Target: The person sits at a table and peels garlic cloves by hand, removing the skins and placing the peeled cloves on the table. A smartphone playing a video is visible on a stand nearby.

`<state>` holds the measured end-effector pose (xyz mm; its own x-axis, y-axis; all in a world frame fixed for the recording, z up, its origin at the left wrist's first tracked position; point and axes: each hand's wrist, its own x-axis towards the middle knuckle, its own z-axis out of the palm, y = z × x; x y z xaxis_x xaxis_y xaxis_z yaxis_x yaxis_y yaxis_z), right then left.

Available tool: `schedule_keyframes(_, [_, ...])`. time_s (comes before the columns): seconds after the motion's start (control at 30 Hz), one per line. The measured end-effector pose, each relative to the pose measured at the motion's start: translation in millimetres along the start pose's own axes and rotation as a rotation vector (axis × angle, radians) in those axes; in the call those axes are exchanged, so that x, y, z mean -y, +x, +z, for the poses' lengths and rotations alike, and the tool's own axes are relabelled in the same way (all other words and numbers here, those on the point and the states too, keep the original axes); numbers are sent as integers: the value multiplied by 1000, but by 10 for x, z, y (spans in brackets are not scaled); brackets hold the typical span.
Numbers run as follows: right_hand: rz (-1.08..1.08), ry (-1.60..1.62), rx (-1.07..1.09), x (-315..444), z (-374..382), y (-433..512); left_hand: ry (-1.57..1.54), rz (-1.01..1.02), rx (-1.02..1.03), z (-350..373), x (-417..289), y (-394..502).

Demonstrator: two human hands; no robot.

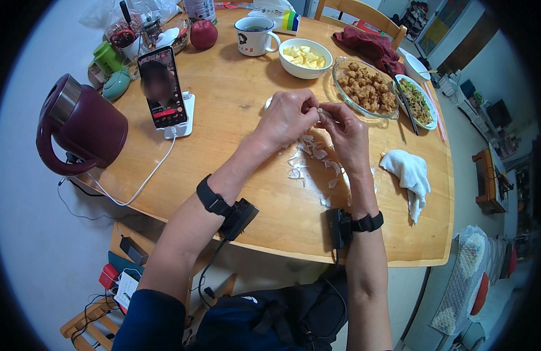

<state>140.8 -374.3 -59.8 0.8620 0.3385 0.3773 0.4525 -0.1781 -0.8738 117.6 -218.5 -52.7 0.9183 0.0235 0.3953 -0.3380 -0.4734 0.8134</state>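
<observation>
My left hand [284, 117] and my right hand [348, 131] meet over the wooden table [235, 166]. Between their fingertips they pinch a small pale piece, apparently a garlic clove [320, 112], mostly covered by the fingers. Beneath the hands lie scattered white papery garlic skins [316, 151], some of them behind my right wrist. A white rounded thing [268, 103] shows just past my left hand; most of it is hidden, so I cannot tell what it is.
Beyond my hands stand a bowl of cut pale-yellow fruit [305, 59], a glass dish of fried pieces [367, 87], a plated dish with chopsticks [416, 103] and an enamel mug [255, 37]. A white cloth [408, 175] lies right; a phone [163, 87] and purple kettle [84, 125] stand left.
</observation>
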Motion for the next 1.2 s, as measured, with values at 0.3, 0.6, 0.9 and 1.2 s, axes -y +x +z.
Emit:
schedule_keyframes(0.3, [-11, 48, -32, 27, 30, -5, -135, -99, -63, 31, -97, -23])
schedule_keyframes(0.6, [69, 273, -11, -33, 57, 21, -141, -79, -80, 33, -93, -25])
schedule_keyframes(0.9, [108, 372, 18, -1, 1, 28, -265, -123, -81, 29, -156, -28])
schedule_keyframes(1.2, [181, 732, -44, 1, -89, 52, -274, -131, -103, -17, -151, -3])
